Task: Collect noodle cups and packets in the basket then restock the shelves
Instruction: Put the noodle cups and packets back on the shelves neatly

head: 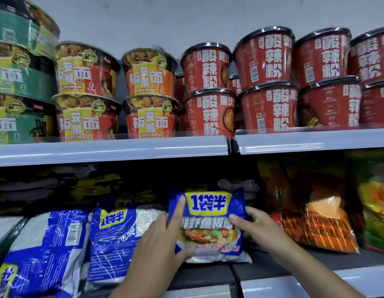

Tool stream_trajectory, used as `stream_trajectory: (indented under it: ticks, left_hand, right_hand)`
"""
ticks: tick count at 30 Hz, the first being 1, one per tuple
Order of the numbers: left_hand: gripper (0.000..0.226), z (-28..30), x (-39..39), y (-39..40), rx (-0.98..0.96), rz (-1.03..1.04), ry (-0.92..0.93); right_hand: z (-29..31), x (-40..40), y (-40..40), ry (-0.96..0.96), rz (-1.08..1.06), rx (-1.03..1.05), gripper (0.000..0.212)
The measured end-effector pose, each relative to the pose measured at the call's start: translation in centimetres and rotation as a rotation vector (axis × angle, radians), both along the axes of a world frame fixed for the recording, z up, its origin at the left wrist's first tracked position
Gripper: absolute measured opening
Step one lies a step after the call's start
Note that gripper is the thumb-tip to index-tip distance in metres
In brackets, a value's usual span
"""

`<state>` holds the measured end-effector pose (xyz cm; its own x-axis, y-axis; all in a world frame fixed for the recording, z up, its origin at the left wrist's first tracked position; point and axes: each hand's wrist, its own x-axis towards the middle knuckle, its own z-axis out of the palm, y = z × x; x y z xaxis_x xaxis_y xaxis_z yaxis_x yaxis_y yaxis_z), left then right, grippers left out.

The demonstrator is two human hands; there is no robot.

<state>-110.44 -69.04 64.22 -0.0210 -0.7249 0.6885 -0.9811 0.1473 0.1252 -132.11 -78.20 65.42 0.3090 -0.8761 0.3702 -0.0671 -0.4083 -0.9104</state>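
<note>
In the head view, both hands held a blue noodle packet (pixel 210 220) standing upright at the lower centre of the frame, its bottom edge resting on the lower shelf (pixel 272 284). The left hand (pixel 158 239) gripped the packet's left edge, its index finger stretched up along the front and the thumb curled under the lower corner. The right hand (pixel 254 227) pinched the packet's right edge, thumb on the front face and the other fingers behind.

Just left of the held packet, more blue packets (pixel 113 239) leaned in a row toward the lower left of the frame. To the right, at the lower right, stood orange packets (pixel 324 226), with yellow-green ones at the far right edge.

Above, across the middle of the frame, the upper shelf (pixel 122 150) carried noodle cups stacked two high: red cups (pixel 270 106) from centre to the right, yellow-and-red cups (pixel 87 117) left of centre, and green cups (pixel 16 82) piled three high at the upper left.
</note>
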Motion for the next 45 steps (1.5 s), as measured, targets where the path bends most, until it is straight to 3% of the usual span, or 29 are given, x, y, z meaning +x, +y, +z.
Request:
stream_trajectory:
  ticks: [3,7,11,20,25,30,35,39,41,43,45]
  left_hand:
    - [0.124,0.1,0.3,-0.9,-0.005,0.136,-0.22]
    - [0.096,-0.6,0.6,-3.1,-0.036,0.117,-0.406]
    - [0.094,-0.9,0.6,-5.1,0.019,0.103,-0.427]
    - [0.097,-1.8,1.5,-6.6,-0.066,0.029,-0.435]
    - [0.096,-2.2,1.8,-6.5,-0.095,0.045,-0.422]
    - [0.095,-2.2,1.7,-6.1,-0.086,0.057,-0.405]
    - [0.097,-2.0,1.7,-6.6,-0.124,0.059,-0.456]
    - [0.099,-0.7,2.4,-6.2,-0.11,0.043,-0.525]
    - [0.099,-0.3,2.8,-5.9,-0.093,0.032,-0.533]
    - [0.098,-0.5,2.8,-5.7,-0.085,0.041,-0.551]
    - [0.096,-1.0,2.4,-5.6,-0.068,0.049,-0.558]
  right_hand:
    - [-0.7,0.1,-0.8,0.101,-0.016,-0.038,0.021]
    - [-0.4,0.5,-1.4,0.168,-0.065,-0.115,0.02]
    - [-0.2,0.3,-2.4,0.106,-0.047,-0.022,0.037]
    - [0.1,0.0,-4.4,0.049,-0.031,0.102,0.033]
    - [0.9,-0.5,-4.9,-0.138,0.012,0.269,0.023]
    - [0.6,-0.3,-4.2,0.098,-0.27,0.026,0.015]
    - [-0.1,0.0,-3.0,0.192,-0.296,-0.113,0.007]
    - [-0.5,-0.2,-3.2,0.327,-0.304,-0.019,0.015]
    - [0.0,0.1,-3.1,0.272,-0.298,0.027,0.011]
    - [0.4,1.2,-2.2,0.143,-0.3,0.048,0.026]
    - [0.5,3.1,-1.0,0.131,-0.252,0.112,0.064]
